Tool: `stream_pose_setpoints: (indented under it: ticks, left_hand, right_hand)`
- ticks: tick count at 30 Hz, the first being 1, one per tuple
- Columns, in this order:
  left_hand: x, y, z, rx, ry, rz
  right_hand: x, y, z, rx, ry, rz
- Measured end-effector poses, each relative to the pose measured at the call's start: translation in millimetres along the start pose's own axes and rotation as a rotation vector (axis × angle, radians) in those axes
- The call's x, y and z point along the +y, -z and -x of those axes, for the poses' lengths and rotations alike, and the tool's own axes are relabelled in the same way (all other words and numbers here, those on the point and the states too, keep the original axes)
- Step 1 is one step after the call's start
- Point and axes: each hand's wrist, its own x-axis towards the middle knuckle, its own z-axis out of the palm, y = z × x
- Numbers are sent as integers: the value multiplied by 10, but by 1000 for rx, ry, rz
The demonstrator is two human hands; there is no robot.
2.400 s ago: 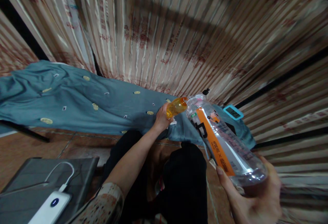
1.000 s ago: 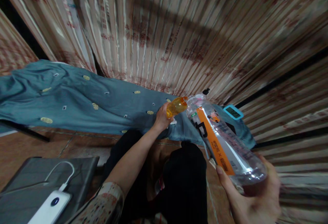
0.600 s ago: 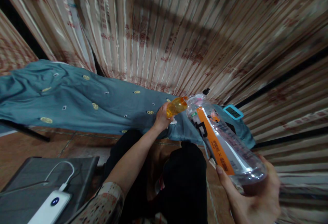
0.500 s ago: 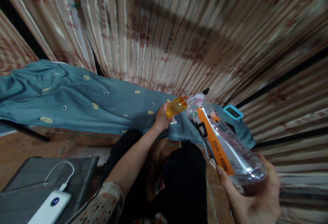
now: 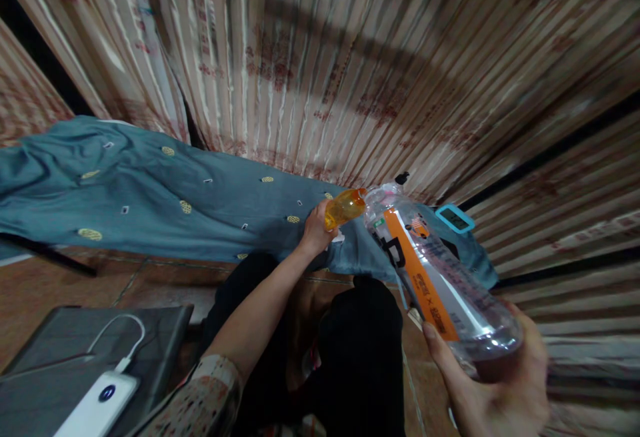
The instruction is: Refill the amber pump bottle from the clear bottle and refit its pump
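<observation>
- The left hand [image 5: 315, 230] grasped an orange bottle [image 5: 344, 208], tilted away from it.
- The right hand [image 5: 503, 384] grasped a clear bottle [image 5: 440, 267] by its base, its neck just beside the orange bottle's.
- A clock [image 5: 455, 218] lay beyond the right hand.

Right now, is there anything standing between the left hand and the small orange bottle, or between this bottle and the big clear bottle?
Nothing visible does. The left hand holds the small orange bottle, and its neck is right beside the neck end of the big clear bottle; whether they touch, I cannot tell.
</observation>
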Motion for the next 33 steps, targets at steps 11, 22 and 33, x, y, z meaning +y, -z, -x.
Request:
stream_pose_setpoints:
  ticks: [11,22,33]
  left_hand:
    - [16,11,3,-11,13,-19]
    - [6,17,7,-18,8,-20]
    - [-36,-11,2,-2,-12,-3]
  right_hand:
    - [-17,-10,6,2,-19,-22]
    - [-12,8,-7,-8,-32,-27]
    - [-51,20,-25,-10,48,34]
